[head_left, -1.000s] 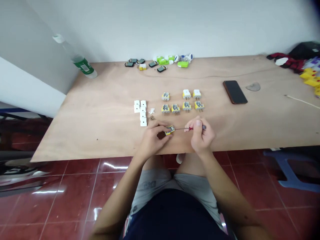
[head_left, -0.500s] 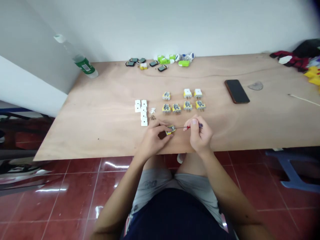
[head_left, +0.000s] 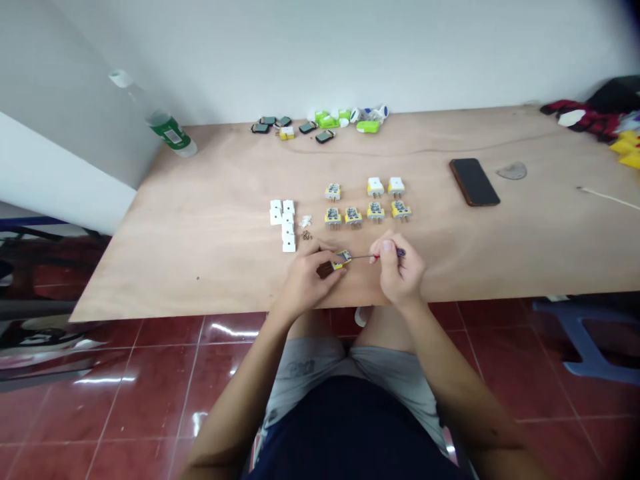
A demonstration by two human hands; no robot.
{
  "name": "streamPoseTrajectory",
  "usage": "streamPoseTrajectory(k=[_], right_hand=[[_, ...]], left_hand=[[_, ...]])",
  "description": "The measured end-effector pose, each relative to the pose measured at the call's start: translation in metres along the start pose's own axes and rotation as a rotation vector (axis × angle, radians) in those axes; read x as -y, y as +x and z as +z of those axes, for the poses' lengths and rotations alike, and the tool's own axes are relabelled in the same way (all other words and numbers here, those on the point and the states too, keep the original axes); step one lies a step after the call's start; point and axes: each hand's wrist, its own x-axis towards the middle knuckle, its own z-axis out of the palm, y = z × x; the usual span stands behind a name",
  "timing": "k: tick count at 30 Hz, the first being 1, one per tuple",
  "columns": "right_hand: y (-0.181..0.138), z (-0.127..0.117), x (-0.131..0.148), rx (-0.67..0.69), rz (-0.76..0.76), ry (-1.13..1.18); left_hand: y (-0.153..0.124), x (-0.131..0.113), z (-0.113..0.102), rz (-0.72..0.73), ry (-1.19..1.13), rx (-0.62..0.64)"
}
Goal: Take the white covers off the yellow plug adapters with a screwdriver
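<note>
My left hand (head_left: 311, 273) is closed on an opened yellow-and-white electrical plug (head_left: 342, 259), holding it down on the table near the front edge. In my right hand (head_left: 399, 267) is a screwdriver (head_left: 363, 257) with a red and purple handle. Its thin shaft points left and its tip meets the plug's right end. Beyond my left hand lie several small brass-coloured screws (head_left: 307, 235), some small white pieces (head_left: 305, 221) and several white plug covers (head_left: 289, 227). Opened plugs (head_left: 353, 217) stand in rows behind, with two white-covered plugs (head_left: 375, 187) at the back.
Dark grey pieces (head_left: 325, 136) and bright green pieces (head_left: 369, 127) lie along the wall. A phone (head_left: 474, 182) and a grey half-round piece (head_left: 512, 171) are at the right. A bottle (head_left: 171, 132) leans at the back left. A blue stool (head_left: 585, 333) stands below the right edge.
Both hands keep almost the same place and grip. The screwdriver has turned slightly in my right fingers, with less of its red part showing; the tip stays at the plug.
</note>
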Motion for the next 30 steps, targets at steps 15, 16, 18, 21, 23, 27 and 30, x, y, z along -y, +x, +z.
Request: streamPoseTrajectory(k=[15, 16, 18, 21, 23, 27, 30], right_hand=[[0.019, 0.011, 0.034, 0.381, 0.046, 0.143], [0.021, 0.015, 0.038, 0.4, 0.071, 0.18], [0.023, 0.025, 0.042, 0.405, 0.097, 0.235], [0.028, 0.045, 0.04, 0.329, 0.193, 0.277], [0.032, 0.057, 0.035, 0.216, 0.263, 0.304], [0.043, 0.064, 0.022, 0.204, 0.318, 0.421], [0.053, 0.049, 0.015, 0.487, 0.313, 0.479]], left_hand=[[0.0, -0.003, -0.001, 0.001, 0.003, -0.001], [0.0, -0.003, -0.001, 0.01, 0.006, -0.006], [0.0, -0.002, 0.0, 0.031, 0.0, -0.013], [0.0, -0.001, 0.001, 0.036, -0.01, -0.001], [0.0, 0.0, 0.002, 0.016, -0.017, 0.002], [-0.001, 0.0, 0.002, 0.014, -0.055, -0.003], [0.0, 0.0, 0.0, 0.016, -0.072, 0.015]])
